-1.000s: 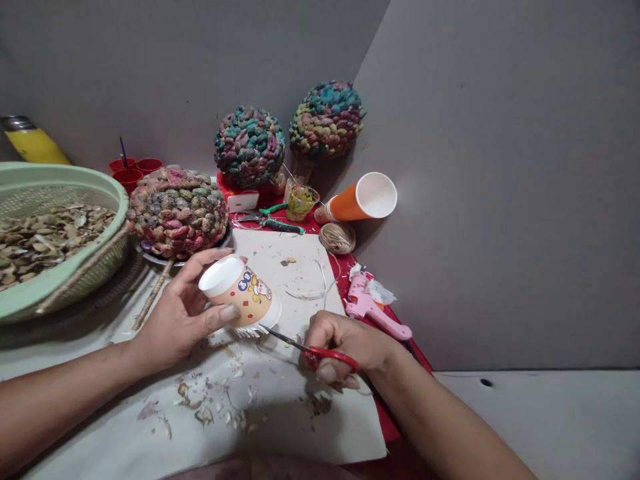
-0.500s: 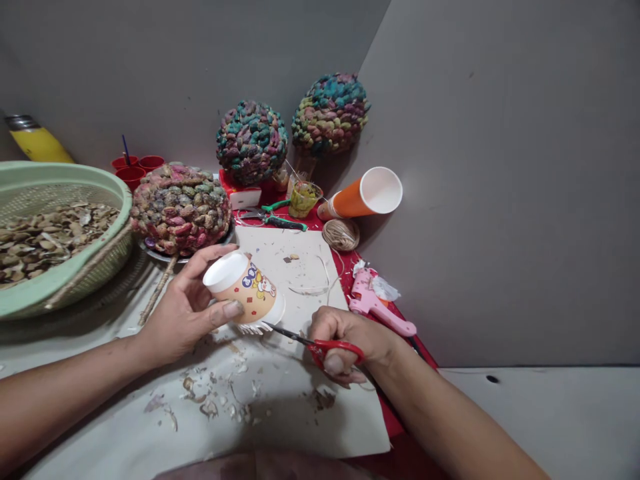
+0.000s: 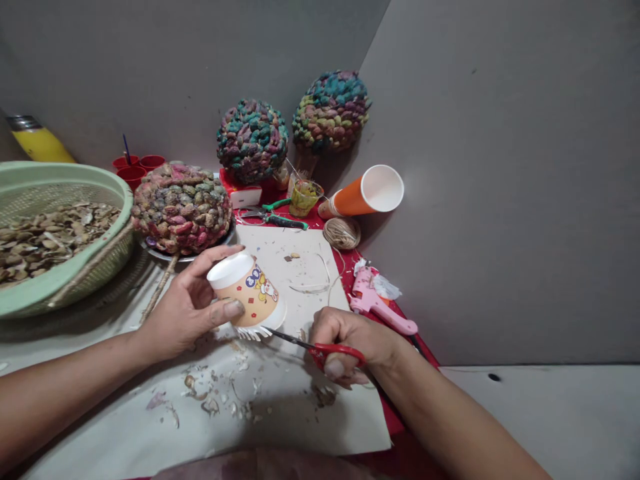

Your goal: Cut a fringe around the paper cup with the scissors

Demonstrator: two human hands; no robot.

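A paper cup (image 3: 245, 292) with a printed cartoon band lies tilted in my left hand (image 3: 193, 310), which grips it with the thumb on the near side and fingers around the far side. Short narrow strips (image 3: 254, 333) fringe the cup's lower edge. Red-handled scissors (image 3: 337, 352) are held in my right hand (image 3: 350, 347), their dark blades pointing left. The blade tips touch or nearly touch the fringed edge, and the blades look almost closed.
A green basket (image 3: 107, 177) of shells stands left, beside a colourful nut-covered ball (image 3: 183, 210). Two more such balls, pliers (image 3: 283, 220), an orange cup (image 3: 350, 199) and twine (image 3: 341, 233) are behind. A pink glue gun (image 3: 377, 303) lies right; scraps litter the pale board (image 3: 350, 413).
The cup has shifted slightly right and turned a little in my left hand. The scissors have stayed nearly in place at its fringed edge.
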